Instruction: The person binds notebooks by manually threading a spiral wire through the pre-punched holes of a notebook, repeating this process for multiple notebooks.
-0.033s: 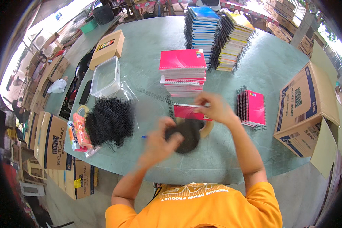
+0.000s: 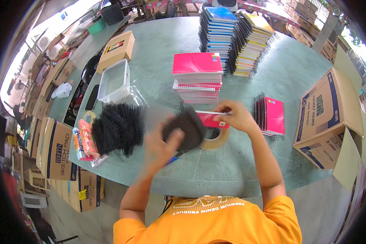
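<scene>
My right hand (image 2: 236, 117) pinches the top right corner of a small pink notebook (image 2: 210, 119). Against the notebook's left side my left hand (image 2: 156, 140), smeared by motion, grips a dark block-like pad (image 2: 187, 132), which looks like foam. A black spiral coil (image 2: 171, 105) stretches out to the left behind the pad, partly hidden. Under the notebook lies a roll of tan tape (image 2: 216, 141). A blue pen (image 2: 172, 161) rests below the pad. To the left is a heap of black spiral coils (image 2: 120, 128).
Stacks of pink (image 2: 197, 65), blue (image 2: 218, 30) and yellow notebooks (image 2: 252, 44) stand beyond my hands. Bound pink notebooks (image 2: 274, 116) sit at right, beside an opened carton (image 2: 323, 118). A clear plastic box (image 2: 114, 83) is at the far left.
My left hand and the dark pad have moved left and turned, now covering the notebook's left end. My right hand has shifted slightly right. More of the blue pen shows.
</scene>
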`<state>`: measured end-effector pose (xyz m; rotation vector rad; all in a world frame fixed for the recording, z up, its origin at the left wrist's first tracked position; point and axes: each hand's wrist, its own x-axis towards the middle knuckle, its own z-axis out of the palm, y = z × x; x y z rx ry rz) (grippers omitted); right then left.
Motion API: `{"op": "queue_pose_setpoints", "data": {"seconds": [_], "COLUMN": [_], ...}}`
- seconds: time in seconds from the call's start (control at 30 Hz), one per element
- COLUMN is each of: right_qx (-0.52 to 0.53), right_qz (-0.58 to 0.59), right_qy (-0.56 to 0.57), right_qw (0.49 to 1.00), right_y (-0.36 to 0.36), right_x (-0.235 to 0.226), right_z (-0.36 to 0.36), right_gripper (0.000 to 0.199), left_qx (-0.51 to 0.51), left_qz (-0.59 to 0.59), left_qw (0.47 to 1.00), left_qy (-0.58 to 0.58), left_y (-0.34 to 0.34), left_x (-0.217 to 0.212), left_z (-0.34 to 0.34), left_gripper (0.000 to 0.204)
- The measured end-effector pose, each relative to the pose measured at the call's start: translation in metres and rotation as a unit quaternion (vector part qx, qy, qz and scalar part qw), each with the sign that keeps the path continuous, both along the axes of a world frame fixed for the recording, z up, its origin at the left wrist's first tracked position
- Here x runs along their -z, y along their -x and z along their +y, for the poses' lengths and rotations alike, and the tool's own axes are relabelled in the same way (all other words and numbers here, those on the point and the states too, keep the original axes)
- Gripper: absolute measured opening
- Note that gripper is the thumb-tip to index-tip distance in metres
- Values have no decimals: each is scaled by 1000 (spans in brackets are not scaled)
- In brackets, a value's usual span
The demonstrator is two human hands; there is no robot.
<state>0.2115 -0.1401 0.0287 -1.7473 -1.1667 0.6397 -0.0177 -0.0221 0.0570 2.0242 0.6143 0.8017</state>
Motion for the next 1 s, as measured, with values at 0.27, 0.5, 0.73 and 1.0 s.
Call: {"op": "queue_pose_setpoints", "data": {"seconds": [0.27,0.5,0.73,1.0], "right_qx": [52,59,23,8], "right_qz": [241,241,260,280], "right_qy": [-55,-87,-122,-123], "right_qw": [968,965,958,952], "right_y": [8,19,6,-3], "right_x": [34,48,49,55], "right_z": [-9,-3,6,-3], "right_gripper": [28,28,25,28], "left_qx": [31,235,371,62], "left_qz": [-8,141,168,43], "left_qw": [990,960,911,991], "left_qy": [-136,-59,61,-107], "left_y": [-11,-8,-33,-27], "left_x": [-15,6,66,0], "left_z": [33,20,-22,21], "left_gripper": [40,36,36,35]}}
